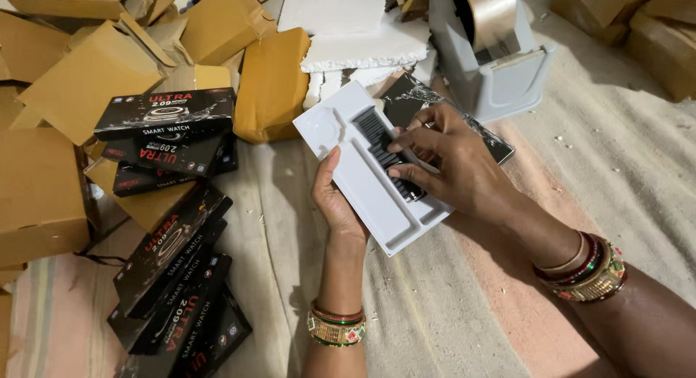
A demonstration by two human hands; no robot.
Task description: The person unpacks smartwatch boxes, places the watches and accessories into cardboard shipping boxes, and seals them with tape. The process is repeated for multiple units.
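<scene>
At centre of the head view, a white plastic tray (362, 176) is held from below by the left hand (335, 204), thumb laid up along its near edge, fingers hidden under it. Inside the tray's long slot, a black ribbed watch strap (383, 147) is pressed by the right hand (453, 168); 2 fingertips (395, 173) are closed down onto it, so the grip is a press w/ fingers together on the strap, not a full wrap.

Behind the tray, a black printed lid (435, 102) lies on the cloth, partly covered. Just beyond the tray, a grey tape dispenser (493, 66) w/ a brown roll is seen, and white foam pieces (355, 30). Left of the tray, black watch boxes (170, 121) are stacked and fanned; brown cartons (87, 73) are piled further left.

Risk, as judged: the tray is tilted and propped on 1 hand only, so a hard push could tip it or spring the strap out of its slot.

Whether the strap is fully seated can't be told; its lower end is masked by fingers. The round recess at the tray's top looks unfilled, but glare makes that uncertain. Cartons at right are cut off.
</scene>
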